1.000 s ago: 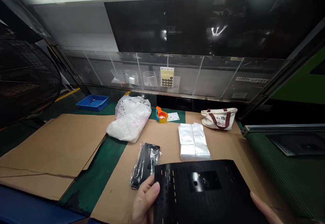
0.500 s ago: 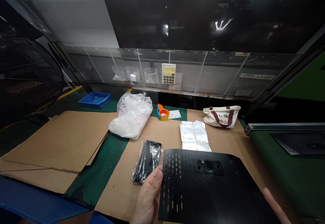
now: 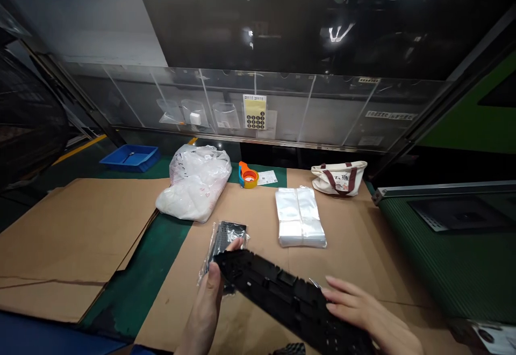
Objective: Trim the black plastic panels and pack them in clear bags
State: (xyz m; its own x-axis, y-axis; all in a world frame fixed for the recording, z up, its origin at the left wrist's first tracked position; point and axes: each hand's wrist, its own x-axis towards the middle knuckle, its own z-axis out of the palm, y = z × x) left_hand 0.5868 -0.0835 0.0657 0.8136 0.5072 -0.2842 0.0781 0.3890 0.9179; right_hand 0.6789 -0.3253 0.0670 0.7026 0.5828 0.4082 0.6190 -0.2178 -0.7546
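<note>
A black plastic cover [image 3: 290, 298] is tilted nearly edge-on in front of me, its ribbed, moulded side showing. My left hand [image 3: 205, 304] grips its left end, with the thumb on the near side and fingertips behind. On the right, my right hand [image 3: 363, 312] holds it near the other end, fingers on the upper edge and thumb hidden. Just beyond my left hand lies a dark perforated part in a clear plastic bag [image 3: 231, 232], partly covered. A stack of clear bags [image 3: 300, 218] lies behind the cover. Low at the frame's bottom shows a small black patterned piece [image 3: 294, 349].
Cardboard sheets [image 3: 76, 226] lie at left, near a blue tray [image 3: 133, 159]. Further back are a white plastic bag [image 3: 197, 183], a tape dispenser [image 3: 248, 176] and a cloth bag [image 3: 341, 178]. A green conveyor [image 3: 427, 253] at right carries another black panel [image 3: 463, 212].
The cover has turned from showing its flat slotted face to nearly edge-on, inner side visible. My right hand has come further into view on it. The camera view has shifted slightly right.
</note>
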